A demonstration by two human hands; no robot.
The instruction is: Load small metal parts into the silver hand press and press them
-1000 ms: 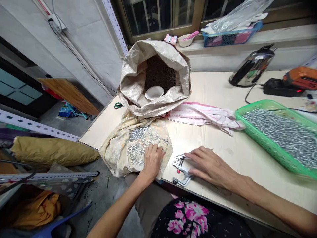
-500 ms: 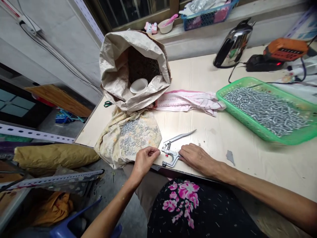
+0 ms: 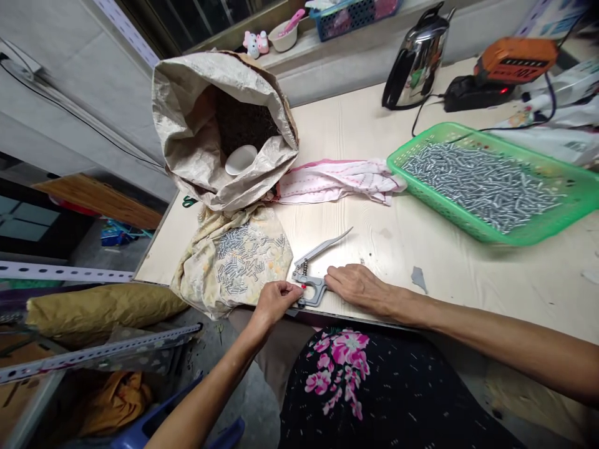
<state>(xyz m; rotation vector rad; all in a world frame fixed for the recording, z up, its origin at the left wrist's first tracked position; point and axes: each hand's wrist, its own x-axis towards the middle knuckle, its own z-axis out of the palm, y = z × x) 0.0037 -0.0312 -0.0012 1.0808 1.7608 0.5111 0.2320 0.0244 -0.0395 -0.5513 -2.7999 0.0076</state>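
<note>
Grey snap-fastener-type hand pliers [image 3: 317, 289] lie over the table's front edge, jaws toward the left and the upper handle raised and spread apart. My right hand [image 3: 358, 287] is closed around the lower handle, which it mostly hides. My left hand [image 3: 274, 300] pinches at the mouth of the pliers, close to the red tip in the jaw; whatever its fingertips hold is too small to make out. Left of the pliers, small silvery metal pieces [image 3: 239, 257] lie scattered on a yellowish patterned cloth [image 3: 191, 265].
A big woven sack [image 3: 182, 118] with a white bowl [image 3: 241, 160] inside stands behind the cloth. A pink-striped towel [image 3: 334, 182] lies mid-table. At the right is a green basket [image 3: 515, 237] of metal pieces, with a kettle [image 3: 418, 59] and an orange battery [image 3: 515, 59] behind.
The camera view has shifted. My left fingertips have come in from beside the pliers to their jaw opening. My right hand keeps its hold on the lower handle.
</note>
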